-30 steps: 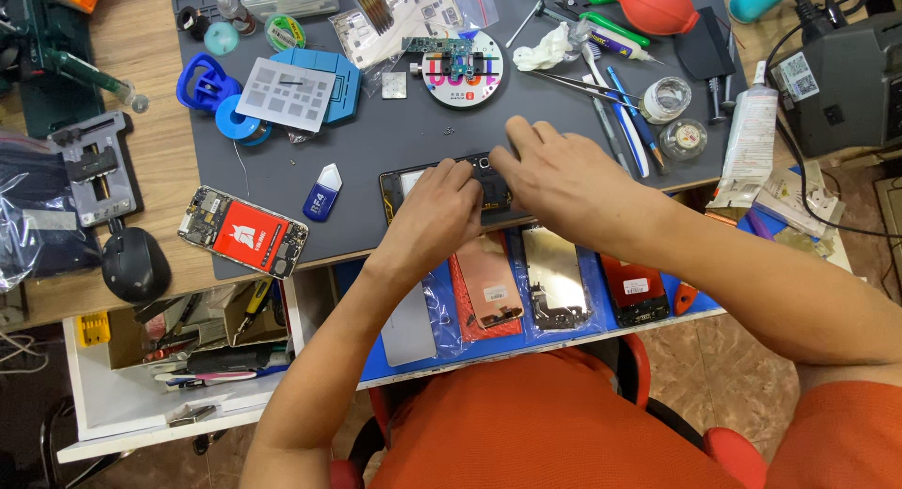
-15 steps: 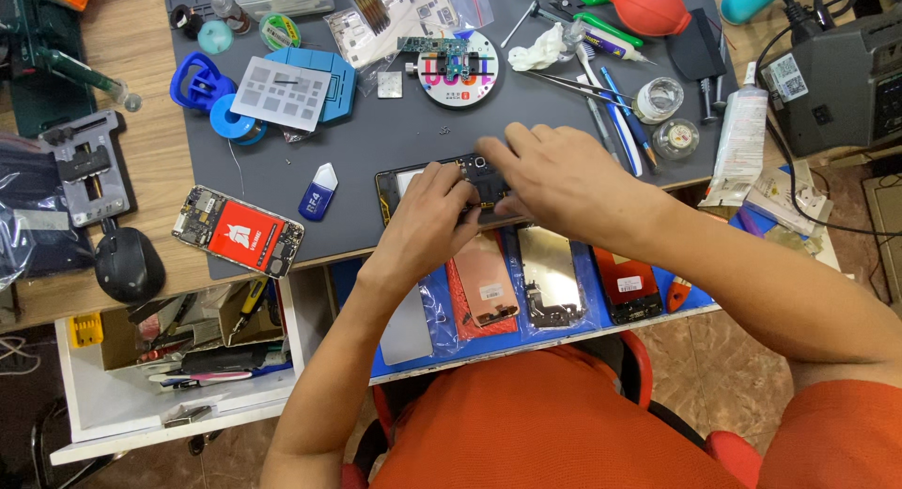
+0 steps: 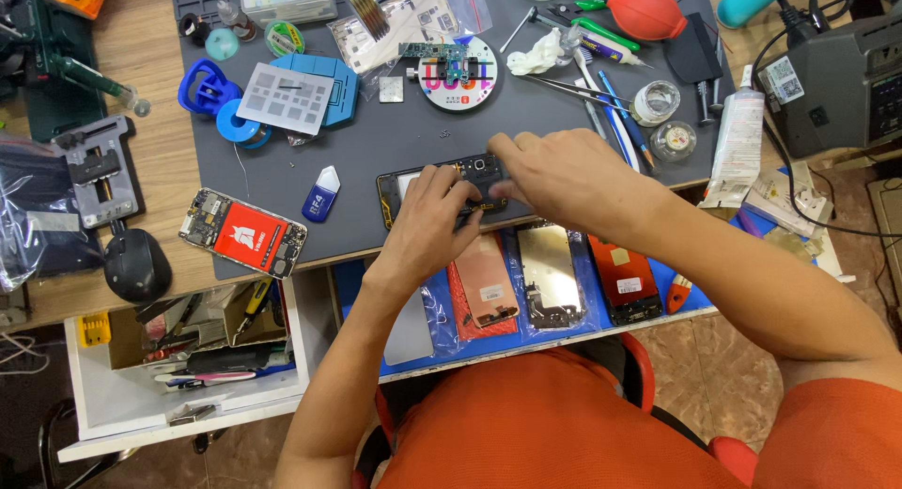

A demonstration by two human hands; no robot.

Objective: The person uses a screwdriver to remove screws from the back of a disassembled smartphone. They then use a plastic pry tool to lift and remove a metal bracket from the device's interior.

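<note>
Both hands are down on an opened smartphone (image 3: pixel 404 186) that lies flat on the grey work mat (image 3: pixel 376 141), close to the near edge of the desk (image 3: pixel 150 104). The left hand (image 3: pixel 434 210) presses its fingers on the phone's body, seemingly to pin it so it cannot slide, while the right hand (image 3: pixel 554 174) comes over the phone's far end with fingertips pinched at something too small to make out. Whether it holds a part or a tool, I cannot tell. Left of the phone lie a small blue bottle (image 3: pixel 321 193) and a second opened phone with a red battery (image 3: pixel 244 233). Beyond the phone sits a round holder carrying a circuit board (image 3: pixel 456 71), with tweezers and brushes (image 3: pixel 601 85) to its right, all within arm's reach. Nearer the person than the phone, a blue tray (image 3: pixel 564 320) holds spare screens (image 3: pixel 552 275) laid side by side. An open white drawer (image 3: pixel 188 376) of oddments hangs below the desk, over a tiled floor.
</note>
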